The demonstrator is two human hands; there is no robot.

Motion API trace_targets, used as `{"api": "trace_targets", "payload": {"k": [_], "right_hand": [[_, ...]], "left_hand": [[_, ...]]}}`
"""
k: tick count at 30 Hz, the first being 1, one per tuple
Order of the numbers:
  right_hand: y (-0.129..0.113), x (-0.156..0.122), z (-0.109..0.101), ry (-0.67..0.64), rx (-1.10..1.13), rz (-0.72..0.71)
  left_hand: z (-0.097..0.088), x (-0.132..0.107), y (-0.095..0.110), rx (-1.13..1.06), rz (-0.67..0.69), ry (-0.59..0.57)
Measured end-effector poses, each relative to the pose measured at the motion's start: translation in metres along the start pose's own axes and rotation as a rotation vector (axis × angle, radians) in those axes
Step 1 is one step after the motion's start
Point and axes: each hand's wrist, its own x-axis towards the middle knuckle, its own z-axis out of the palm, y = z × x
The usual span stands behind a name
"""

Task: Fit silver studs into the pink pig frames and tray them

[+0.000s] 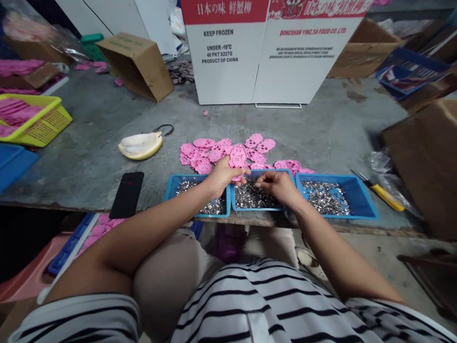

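Left hand (220,177) is pinching a pink piece (238,156) by the middle blue tray (259,208). Right hand's (279,187) fingertips are pressed together at the metal bits (246,196) inside, can't tell if they've got one. More pink pieces (218,151) lie behind on the surface (189,112).

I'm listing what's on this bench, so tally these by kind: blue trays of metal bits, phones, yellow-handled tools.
Blue trays of metal bits: 3
Phone: 1
Yellow-handled tool: 1
Total: 5
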Motion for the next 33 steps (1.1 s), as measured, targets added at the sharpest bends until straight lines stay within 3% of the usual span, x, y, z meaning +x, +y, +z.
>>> {"api": "trace_targets", "payload": {"k": [4,8,16,23,29,33], "right_hand": [[-0.007,-0.003,-0.001,-0.018,0.465,0.024],[-0.019,-0.007,-0.001,0.015,0.585,0.017],[-0.04,-0.012,0.005,0.069,0.507,0.0],[-0.032,-0.01,0.009,0.05,0.577,-0.061],[-0.017,-0.007,0.006,0.136,0.516,-0.202],[-0.013,-0.006,0.002,0.132,0.411,-0.383]], "left_hand": [[0.003,0.0,-0.002,0.063,-0.006,-0.012],[0.01,-0.002,-0.003,0.116,0.005,-0.027],[0.011,-0.001,-0.007,0.209,0.103,0.053],[0.01,-0.001,-0.005,0.186,0.131,0.075],[0.006,-0.002,-0.004,0.034,0.091,-0.003],[0.004,-0.004,-0.003,-0.015,0.056,-0.046]]}}
